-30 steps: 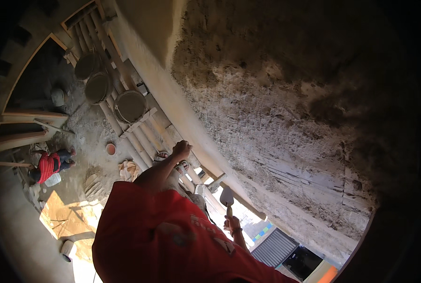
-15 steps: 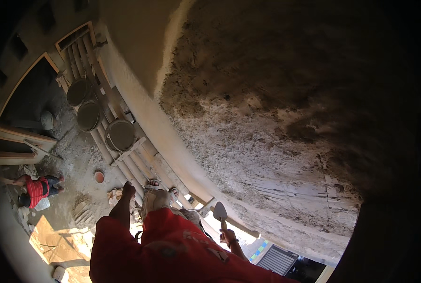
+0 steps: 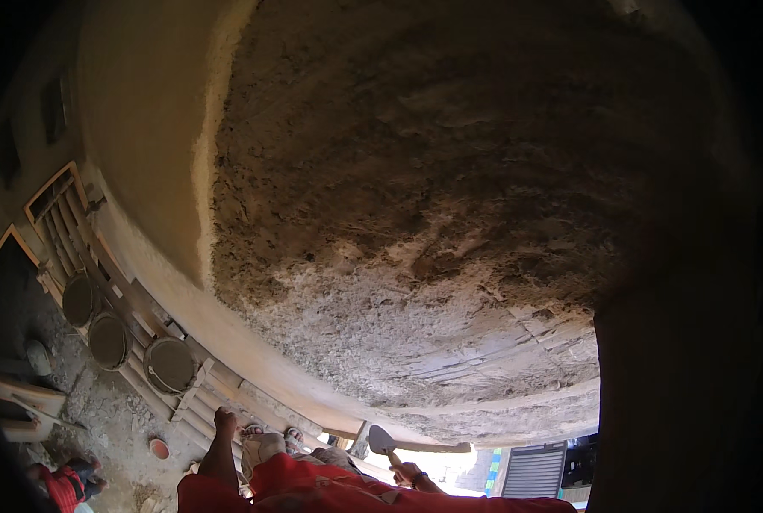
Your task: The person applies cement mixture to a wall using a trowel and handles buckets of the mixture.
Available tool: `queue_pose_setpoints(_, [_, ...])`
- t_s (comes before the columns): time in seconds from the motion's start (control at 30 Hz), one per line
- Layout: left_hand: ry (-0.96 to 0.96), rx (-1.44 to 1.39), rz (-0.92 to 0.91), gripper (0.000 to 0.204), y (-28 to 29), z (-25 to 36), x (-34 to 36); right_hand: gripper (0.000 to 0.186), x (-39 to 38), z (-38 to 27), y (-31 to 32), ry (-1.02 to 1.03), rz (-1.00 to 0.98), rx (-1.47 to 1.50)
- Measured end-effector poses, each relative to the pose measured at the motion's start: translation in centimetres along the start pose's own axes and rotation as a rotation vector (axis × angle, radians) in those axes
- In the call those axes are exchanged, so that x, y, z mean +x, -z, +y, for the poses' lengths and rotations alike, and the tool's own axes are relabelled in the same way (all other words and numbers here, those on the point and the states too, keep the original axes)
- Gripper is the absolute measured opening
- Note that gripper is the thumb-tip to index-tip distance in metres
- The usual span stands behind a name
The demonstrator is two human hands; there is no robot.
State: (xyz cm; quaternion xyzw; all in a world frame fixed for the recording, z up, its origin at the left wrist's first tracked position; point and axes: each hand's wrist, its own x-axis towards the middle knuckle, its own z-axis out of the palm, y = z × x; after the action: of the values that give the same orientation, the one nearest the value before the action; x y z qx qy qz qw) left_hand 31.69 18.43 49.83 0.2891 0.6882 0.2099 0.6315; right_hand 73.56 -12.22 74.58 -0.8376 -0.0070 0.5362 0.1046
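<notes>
- Grey metal trowel, pointed blade, pale handle (image 3: 381, 439): off the near end of the pole platform, wall side, blade up and away from the body.
- Right hand (image 3: 407, 473): fingers wrapped round the trowel's handle; dark band at the wrist. No mortar load made out on the blade.
- Left hand (image 3: 225, 419): raised by the platform's open edge, apart from the trowel. Fingers look curled, nothing seen in them; too small to tell how tightly they close.
- Rough, dark-and-whitish wall stretch (image 3: 415, 325): pitted and streaked, beyond the trowel; blade looks clear of it, depth hard to judge.
- Smooth tan wall panel (image 3: 142, 128): even face, ending at a pale, straight-ish border against the rough stretch. Smooth tan band (image 3: 253, 350) runs along the rough stretch's lower edge.
- Progress, my reading: panel and band look done; rough stretch, the larger share in view, looks left to do. Its upper right is too dark to judge.
- Platform of round wooden poles (image 3: 227, 398): sandalled feet (image 3: 294, 436) near its near end.
- Three round dark tubs of grey mortar (image 3: 169, 366) in a row toward its far end; all look well filled, so plenty of material appears unused.
- Floor below: small orange-red bucket (image 3: 159, 448); co-worker in red striped shirt (image 3: 61, 487), partly cut off.
</notes>
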Motion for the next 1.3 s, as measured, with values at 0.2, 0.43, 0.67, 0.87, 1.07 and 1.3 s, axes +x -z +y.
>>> queue_pose_setpoints(0.2, [-0.634,1.288,-0.114,0.032,5.3,-6.8,3.1,0.038,-2.0,0.1,-1.3,-0.028,0.065,-0.090])
queue_pose_setpoints(0.43, [0.364,0.026,-0.128,0.029,2.7,-3.6,3.3,0.040,-2.3,2.6,-1.2,-0.067,0.060,0.082])
queue_pose_setpoints(0.67, [0.058,0.088,-0.157,0.024,0.8,0.1,2.3,0.033,-3.1,1.1,-1.3,-0.016,0.070,0.058])
queue_pose_setpoints(0.87, [0.150,0.056,-0.145,0.020,3.0,0.8,0.2,0.033,-5.5,-0.7,-1.6,-0.026,0.069,0.040])
queue_pose_setpoints(1.07, [0.237,0.217,-0.147,0.014,5.4,-0.9,-0.8,0.034,-7.2,-0.2,-2.3,-0.080,0.058,0.084])
queue_pose_setpoints(1.3, [0.087,0.215,-0.299,0.023,0.5,3.3,-1.2,0.033,-7.6,2.2,-3.0,-0.099,0.074,0.219])
